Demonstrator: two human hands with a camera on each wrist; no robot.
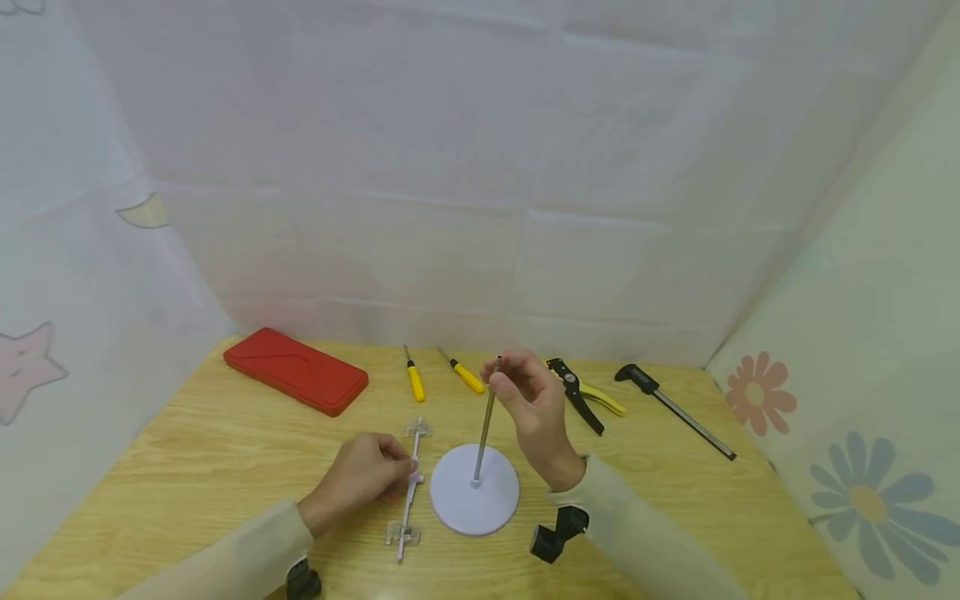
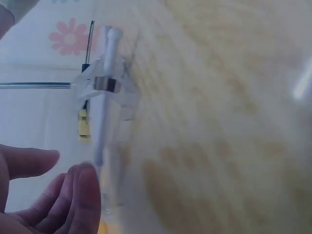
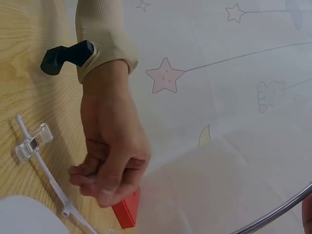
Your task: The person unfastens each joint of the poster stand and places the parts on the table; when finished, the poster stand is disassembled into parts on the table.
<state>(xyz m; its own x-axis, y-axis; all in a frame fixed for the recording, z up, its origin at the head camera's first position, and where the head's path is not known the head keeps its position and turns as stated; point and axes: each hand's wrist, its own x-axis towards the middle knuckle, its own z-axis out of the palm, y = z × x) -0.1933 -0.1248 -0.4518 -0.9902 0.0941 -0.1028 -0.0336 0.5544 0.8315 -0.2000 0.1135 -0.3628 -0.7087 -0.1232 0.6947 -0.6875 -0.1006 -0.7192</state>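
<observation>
Upright on a round white base [image 1: 495, 508] stands a metal pole [image 1: 485, 429], its top pinched between the thumb and fingers of the right hand [image 1: 536, 421]. Part of the pole [image 3: 278, 211] curves across the lower right of the right wrist view. To the left of the base lies a thin white rod [image 1: 408, 502] with a clear plastic clip [image 1: 402, 533] near each end. The left hand [image 1: 363, 472] is beside the rod's middle. In the left wrist view its thumb and fingers [image 2: 85, 195] are apart, with nothing between them.
Along the back of the wooden table [image 1: 225, 467] lie a red case [image 1: 296, 371], two yellow-handled screwdrivers [image 1: 416, 382] [image 1: 468, 377], black and yellow pliers [image 1: 581, 396] and a black caliper [image 1: 678, 412]. Patterned white cloth surrounds the table at the back and sides.
</observation>
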